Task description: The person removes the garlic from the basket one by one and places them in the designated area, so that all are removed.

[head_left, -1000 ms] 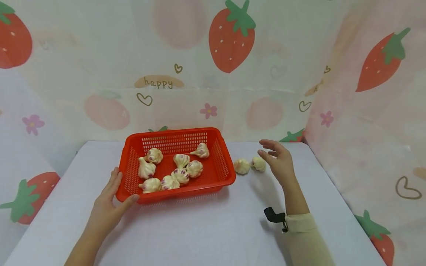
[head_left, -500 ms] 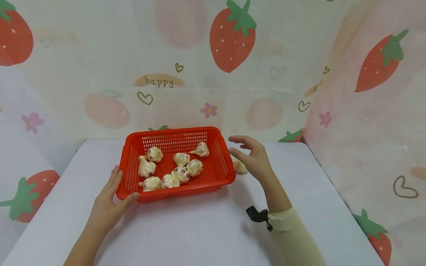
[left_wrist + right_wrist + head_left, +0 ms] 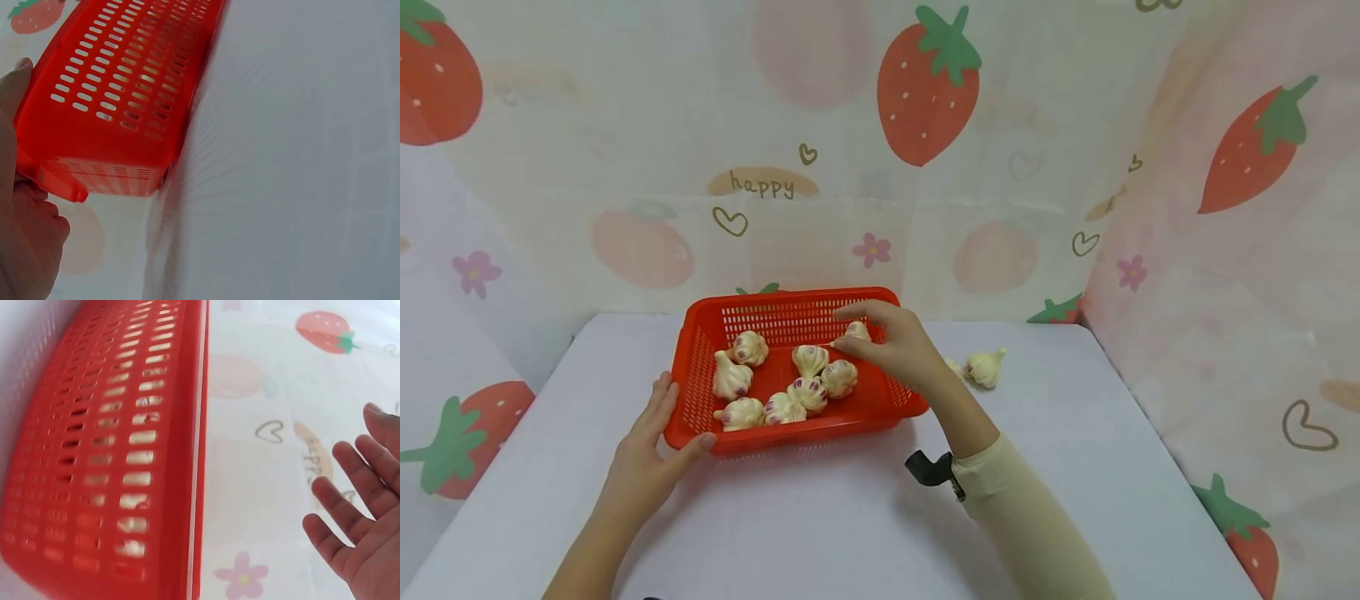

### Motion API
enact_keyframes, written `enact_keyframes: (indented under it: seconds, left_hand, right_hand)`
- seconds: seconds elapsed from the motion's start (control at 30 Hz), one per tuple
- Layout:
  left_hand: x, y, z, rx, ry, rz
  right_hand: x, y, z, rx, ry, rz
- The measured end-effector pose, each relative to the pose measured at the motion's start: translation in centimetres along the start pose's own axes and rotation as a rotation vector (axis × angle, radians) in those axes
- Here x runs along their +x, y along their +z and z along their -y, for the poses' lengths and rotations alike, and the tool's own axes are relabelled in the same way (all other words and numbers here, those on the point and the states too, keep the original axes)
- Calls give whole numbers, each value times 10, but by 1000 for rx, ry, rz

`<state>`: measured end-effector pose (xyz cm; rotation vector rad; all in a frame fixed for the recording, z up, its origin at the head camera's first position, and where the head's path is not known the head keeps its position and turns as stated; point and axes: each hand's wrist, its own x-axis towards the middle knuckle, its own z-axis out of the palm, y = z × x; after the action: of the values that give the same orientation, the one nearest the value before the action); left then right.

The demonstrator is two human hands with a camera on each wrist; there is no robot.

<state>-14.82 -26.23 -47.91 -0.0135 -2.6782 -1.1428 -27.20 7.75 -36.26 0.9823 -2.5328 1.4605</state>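
Note:
A red plastic basket (image 3: 820, 429) holds several garlic bulbs (image 3: 732, 377), pale with purple streaks. My left hand (image 3: 643, 462) grips its near left corner, the thumb along the front and the fingers at the left side. In the left wrist view, this hand (image 3: 28, 237) has its fingers bent below the basket's rim (image 3: 47, 59). Over the right part of the basket hovers my right hand (image 3: 898, 346), partly covering one garlic bulb (image 3: 857, 331). In the right wrist view the right hand (image 3: 369, 519) has spread fingers and holds nothing, above the basket's rim (image 3: 197, 450).
Right of the basket, a garlic bulb (image 3: 985, 367) lies on the white table (image 3: 820, 533); another (image 3: 955, 367) is mostly hidden behind my right wrist. A strawberry-patterned backdrop (image 3: 1022, 167) surrounds the table at the back and sides.
My right hand has moved left from above the two loose bulbs to over the basket. The right-hand loose bulb now stands tilted differently, its stem up. My left hand stays at the corner.

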Motion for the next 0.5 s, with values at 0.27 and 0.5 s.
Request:
enact_keyframes:
  seconds: [0.27, 0.5]
  left_hand:
    - [1, 1, 0, -3, 7, 0]
    - [1, -1, -1, -1, 14, -11]
  right_hand:
    - [17, 27, 10, -40, -34, 111]
    - [29, 51, 15, -86, -35, 179]
